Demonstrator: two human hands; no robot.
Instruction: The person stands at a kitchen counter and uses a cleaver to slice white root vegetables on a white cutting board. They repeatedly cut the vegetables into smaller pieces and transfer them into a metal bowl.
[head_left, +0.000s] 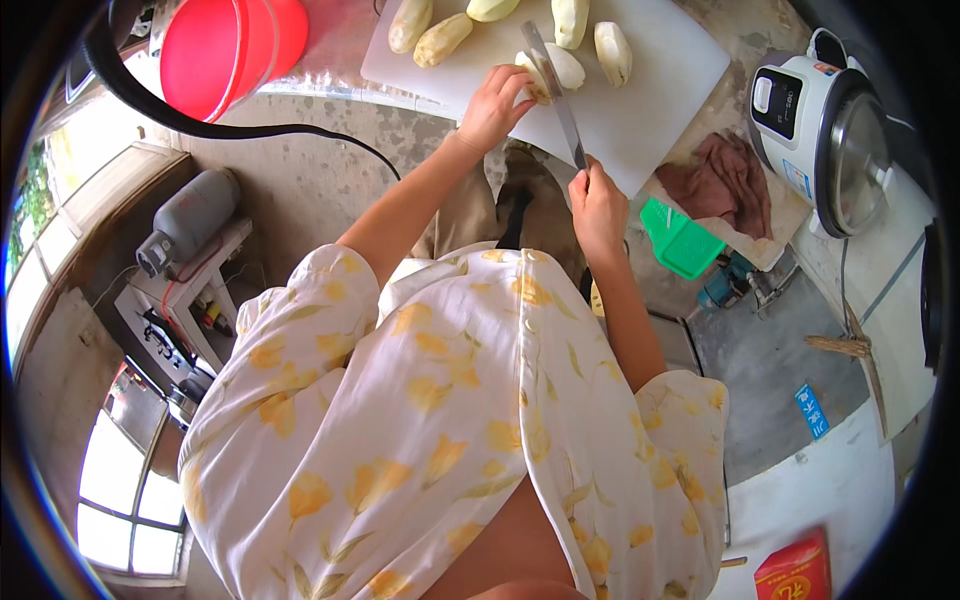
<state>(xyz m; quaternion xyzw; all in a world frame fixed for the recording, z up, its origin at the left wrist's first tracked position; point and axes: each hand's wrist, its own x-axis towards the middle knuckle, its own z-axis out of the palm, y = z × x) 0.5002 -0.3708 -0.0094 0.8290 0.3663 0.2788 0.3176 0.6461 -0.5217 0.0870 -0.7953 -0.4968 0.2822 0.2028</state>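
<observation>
My right hand (600, 201) grips the handle of a kitchen knife (564, 105), its long blade pointing away from me. The blade lies across a peeled pale vegetable, between a yellowish part (538, 90) and a white part (568, 66); whether it is cut right through I cannot tell. Fingers of my left hand (491, 109) hold the yellowish part just left of the blade. Under them is a white cutting board (645, 112). Several more peeled vegetables lie around its far side, among them a whitish one (613, 54) at right and a yellowish one (442, 40) at left.
A red plastic basin (199, 56) stands left of the board. To the right are a brown cloth (724, 184), a green plastic container (681, 238) and a white electric cooker (795, 135). A black strap or cable (247, 132) crosses the upper left. A grey gas cylinder (187, 217) lies farther left.
</observation>
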